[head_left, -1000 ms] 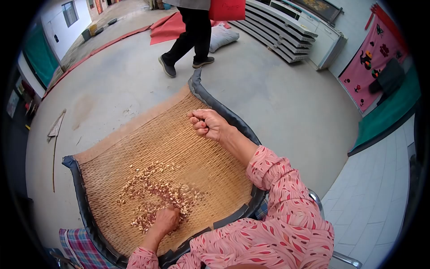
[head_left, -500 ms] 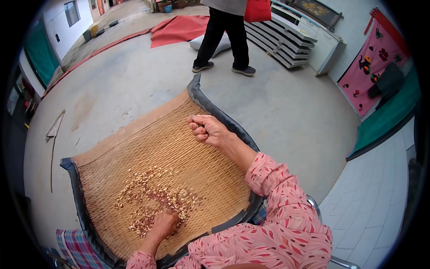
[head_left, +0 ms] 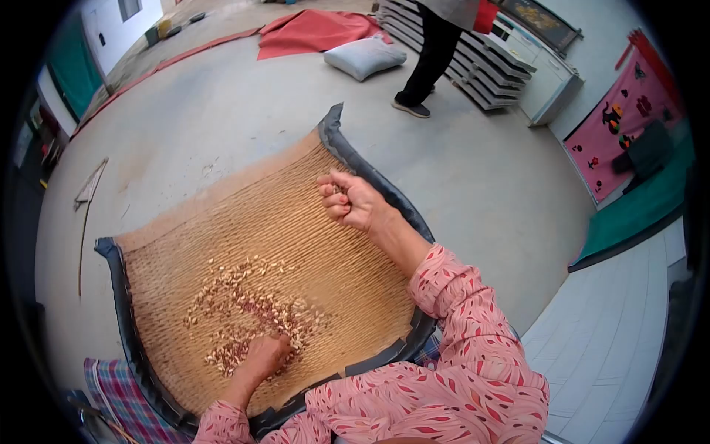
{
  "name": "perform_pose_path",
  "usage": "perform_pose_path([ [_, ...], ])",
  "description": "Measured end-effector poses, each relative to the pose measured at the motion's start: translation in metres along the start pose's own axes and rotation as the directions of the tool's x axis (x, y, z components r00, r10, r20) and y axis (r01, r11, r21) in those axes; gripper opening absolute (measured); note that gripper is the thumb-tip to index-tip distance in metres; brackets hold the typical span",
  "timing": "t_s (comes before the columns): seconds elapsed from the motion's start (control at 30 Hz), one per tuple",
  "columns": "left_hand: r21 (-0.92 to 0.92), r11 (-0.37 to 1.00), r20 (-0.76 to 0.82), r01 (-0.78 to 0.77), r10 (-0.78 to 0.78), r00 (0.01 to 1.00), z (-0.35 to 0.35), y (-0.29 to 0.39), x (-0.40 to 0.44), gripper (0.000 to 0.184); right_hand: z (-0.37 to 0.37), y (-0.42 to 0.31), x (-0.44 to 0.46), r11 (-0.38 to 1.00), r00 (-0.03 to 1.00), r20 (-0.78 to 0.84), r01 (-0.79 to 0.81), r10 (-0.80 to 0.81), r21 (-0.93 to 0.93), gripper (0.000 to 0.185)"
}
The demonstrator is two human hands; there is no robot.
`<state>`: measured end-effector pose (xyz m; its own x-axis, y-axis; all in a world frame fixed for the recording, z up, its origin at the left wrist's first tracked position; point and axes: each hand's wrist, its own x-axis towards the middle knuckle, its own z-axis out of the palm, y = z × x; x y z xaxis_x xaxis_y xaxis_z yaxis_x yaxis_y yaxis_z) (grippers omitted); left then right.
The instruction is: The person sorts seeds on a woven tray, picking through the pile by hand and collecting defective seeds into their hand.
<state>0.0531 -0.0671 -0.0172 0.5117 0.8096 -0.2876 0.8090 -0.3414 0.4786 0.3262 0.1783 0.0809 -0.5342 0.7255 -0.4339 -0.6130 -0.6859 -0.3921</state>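
Observation:
A woven winnowing basket (head_left: 244, 207) with a dark bound rim lies across my lap. Small red and pale peanuts (head_left: 255, 307) are scattered over its near left part. My left hand (head_left: 268, 354) is down at the near edge of the peanuts, fingers curled and touching them; the fingertips are partly hidden, and what they pinch cannot be made out. Above the far right part of the basket, my right hand (head_left: 351, 201) is closed in a loose fist, palm turned up. Small dark bits like peanuts show between its fingers.
A person in black trousers (head_left: 429, 59) walks on the concrete floor ahead, near stacked grey slabs (head_left: 492, 78). A full white sack (head_left: 364, 56) lies beside a red sheet (head_left: 314, 33). A thin stick (head_left: 83, 237) lies left. Checked cloth (head_left: 122, 396) hangs below the basket.
The person ahead has stepped to the right, uncovering the white sack. The view has shifted a little. My left hand stays among the peanuts, and my right hand remains closed over the basket.

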Motion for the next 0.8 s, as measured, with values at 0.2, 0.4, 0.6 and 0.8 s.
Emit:
perform_pose_path([
  [0.2,0.025,1.000,-0.039,0.018,-0.017,0.999,0.015,-0.007,-0.002,0.014,-0.014,0.000,0.002,0.966,0.996,0.033,0.072,-0.083,0.248,0.048],
  [0.4,0.071,0.992,0.089,0.106,-0.112,0.990,0.001,0.001,0.005,0.018,0.001,0.003,-0.005,0.961,0.993,0.039,0.099,-0.113,0.259,0.047],
  [0.6,-0.603,0.796,-0.288,0.053,-0.279,0.916,-0.032,0.024,0.019,0.015,0.012,0.010,-0.010,0.972,0.994,0.093,-0.069,0.050,0.223,0.029],
  [0.8,-0.841,-0.507,0.073,-0.186,-0.447,0.891,-0.055,0.057,0.093,0.039,0.025,0.039,-0.017,0.996,0.991,0.114,-0.062,0.070,-0.071,0.027],
])
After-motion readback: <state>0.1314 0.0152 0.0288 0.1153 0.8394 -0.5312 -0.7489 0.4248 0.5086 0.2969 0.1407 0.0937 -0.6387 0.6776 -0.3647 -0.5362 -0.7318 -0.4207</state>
